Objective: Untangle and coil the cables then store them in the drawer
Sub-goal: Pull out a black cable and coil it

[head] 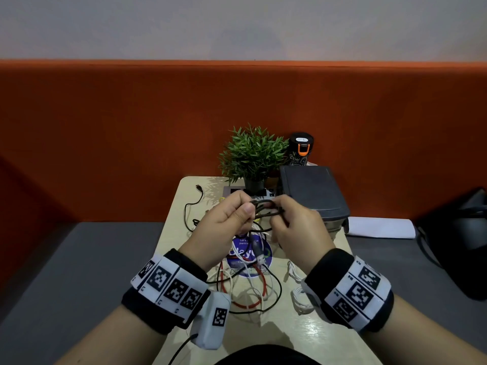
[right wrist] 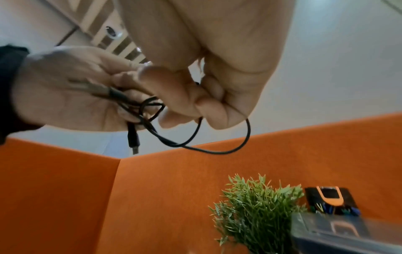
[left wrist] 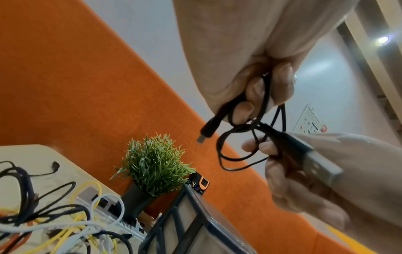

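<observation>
Black cable (head: 266, 208): head view, held up over the bench (head: 326, 335) as small loops, left hand (head: 224, 225) and right hand (head: 297, 227) both pinching it; the tangle (head: 247, 283) lies below. Left-wrist view: both plugs dangle free. Right-wrist view: loops loose. Coiling step looks nearly done; next I'd cinch it, then put it in the drawer unit (head: 313, 193).
</observation>
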Demonstrator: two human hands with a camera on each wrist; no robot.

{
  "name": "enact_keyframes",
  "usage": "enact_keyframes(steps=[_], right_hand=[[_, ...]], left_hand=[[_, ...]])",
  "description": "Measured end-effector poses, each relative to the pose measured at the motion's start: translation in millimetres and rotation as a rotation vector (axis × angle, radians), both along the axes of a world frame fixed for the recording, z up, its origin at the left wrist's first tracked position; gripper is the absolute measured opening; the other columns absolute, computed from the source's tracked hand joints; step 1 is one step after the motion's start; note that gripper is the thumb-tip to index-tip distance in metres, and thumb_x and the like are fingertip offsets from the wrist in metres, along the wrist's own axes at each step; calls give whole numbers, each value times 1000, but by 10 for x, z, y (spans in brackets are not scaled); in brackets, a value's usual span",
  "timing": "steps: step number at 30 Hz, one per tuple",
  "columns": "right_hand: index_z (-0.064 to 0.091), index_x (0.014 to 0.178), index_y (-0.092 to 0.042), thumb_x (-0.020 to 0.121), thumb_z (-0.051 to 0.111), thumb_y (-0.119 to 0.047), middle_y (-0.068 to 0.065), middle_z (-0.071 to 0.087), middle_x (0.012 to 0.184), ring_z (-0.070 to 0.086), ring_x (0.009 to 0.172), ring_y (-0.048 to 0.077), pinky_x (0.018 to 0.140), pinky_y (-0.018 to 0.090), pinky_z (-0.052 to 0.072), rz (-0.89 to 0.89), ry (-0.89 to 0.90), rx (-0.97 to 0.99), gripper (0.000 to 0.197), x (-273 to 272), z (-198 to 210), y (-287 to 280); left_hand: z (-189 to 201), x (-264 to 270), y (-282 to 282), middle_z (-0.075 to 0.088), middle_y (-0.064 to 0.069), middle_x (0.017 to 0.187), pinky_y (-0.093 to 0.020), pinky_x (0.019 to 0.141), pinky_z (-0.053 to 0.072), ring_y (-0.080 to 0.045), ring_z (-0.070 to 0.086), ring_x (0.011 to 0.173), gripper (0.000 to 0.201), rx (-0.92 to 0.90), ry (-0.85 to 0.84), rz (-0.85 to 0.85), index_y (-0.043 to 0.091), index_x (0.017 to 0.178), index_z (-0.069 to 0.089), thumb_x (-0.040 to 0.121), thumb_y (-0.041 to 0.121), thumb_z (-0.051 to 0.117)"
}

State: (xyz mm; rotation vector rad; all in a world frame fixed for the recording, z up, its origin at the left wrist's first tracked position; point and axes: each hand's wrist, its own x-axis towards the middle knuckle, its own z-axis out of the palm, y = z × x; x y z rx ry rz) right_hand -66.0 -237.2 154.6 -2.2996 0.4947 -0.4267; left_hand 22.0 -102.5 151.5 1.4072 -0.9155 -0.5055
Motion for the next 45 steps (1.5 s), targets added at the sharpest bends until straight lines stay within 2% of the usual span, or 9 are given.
enact_keyframes(steps=[6, 9, 16, 20, 23, 30, 35, 39, 45], right_hand=[[47, 97, -18, 98, 42, -23, 6, 65, 74, 58, 69, 22, 55, 30, 33, -130, 3, -77, 8, 72, -5, -65], [46, 97, -17, 98, 41, -26, 9, 66, 77, 60, 69, 25, 55, 32, 41, -144, 22, -43, 10, 61, -55, -70], [46, 104, -6, 91, 45, 6, 16, 70, 76, 58, 46, 26, 44, 27, 37, -17, -63, 773, 18, 26, 54, -41], [54, 90, -13, 94, 52, -17, 25, 69, 78, 61, 53, 32, 48, 28, 37, 69, 76, 744, 6, -30, 150, -59], [57, 88, -11, 97, 47, -41, 25, 68, 67, 56, 39, 28, 43, 24, 36, 101, 169, 721, 33, -70, 211, -44], [64, 104, -30, 97, 48, -40, 12, 62, 49, 42, 28, 19, 35, 18, 31, 119, 207, 355, 20, -215, 451, -134], [69, 88, -32, 95, 54, -27, -7, 55, 48, 43, 42, 3, 47, 17, 35, 94, -62, 159, 17, -239, 565, -312], [71, 91, -33, 95, 53, -19, -24, 59, 63, 54, 64, -7, 62, 13, 37, 135, 16, 66, 23, -203, 459, -395], [67, 103, -8, 92, 43, -42, 11, 70, 73, 65, 67, 17, 67, 25, 52, 366, -22, 575, 44, -249, 308, -284]], left_hand=[[-49, -37, 4, 40, 12, 54, -20, 56, 30, -8, 33, 52, 20, 64, -104, 31, 12, 80, 44, 95, 25, 41], [-90, -38, 14, 48, 7, 55, -27, 60, 33, -12, 39, 55, 20, 136, -131, 35, 21, 78, 46, 95, 30, 40], [-96, -42, 18, 69, 1, 69, -34, 62, 42, -4, 49, 53, 19, 304, -260, 198, 17, 83, 46, 101, 19, 40], [-140, 53, 64, 58, 5, 57, -35, 56, 40, -8, 46, 51, 18, 345, -368, 281, 23, 82, 43, 100, 25, 41], [-156, 54, 93, 45, 7, 58, -35, 54, 34, -12, 40, 53, 19, 324, -552, 274, 30, 81, 38, 100, 33, 37], [-155, 7, 151, 38, 15, 67, -16, 62, 30, -11, 36, 65, 20, 236, -757, 268, 26, 85, 39, 95, 41, 29], [-155, 22, 193, 44, 11, 67, -19, 56, 28, -6, 41, 64, 20, 216, -666, 282, 28, 83, 40, 96, 43, 32], [-89, 23, 203, 44, 11, 61, -13, 53, 34, -4, 41, 54, 20, 149, -482, 243, 20, 84, 45, 98, 32, 38], [16, 85, 207, 41, 13, 63, -12, 55, 37, -1, 40, 54, 21, 103, -311, 402, 21, 80, 45, 100, 22, 39]])
